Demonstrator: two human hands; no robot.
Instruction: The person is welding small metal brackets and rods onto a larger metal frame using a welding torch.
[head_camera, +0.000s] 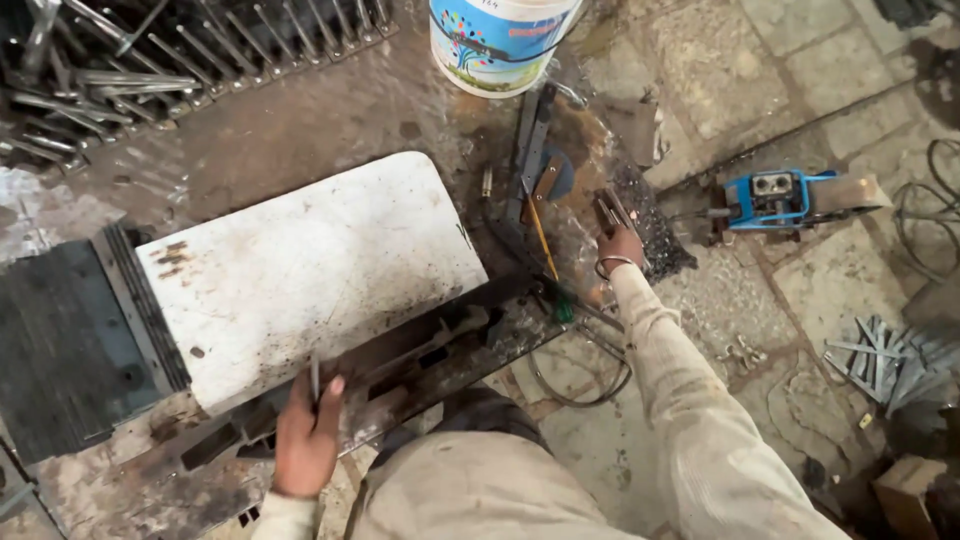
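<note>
Left hand grips a thin metal strip at the white board; right hand closed on a dark metal piece on the floor; nothing joined yet

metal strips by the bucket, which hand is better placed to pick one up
Right. The right hand is stretched out and already touching small metal pieces on the floor, close beside the metal strips below the bucket. The left hand is near the body, pinching a thin rod by the white slab.
</note>
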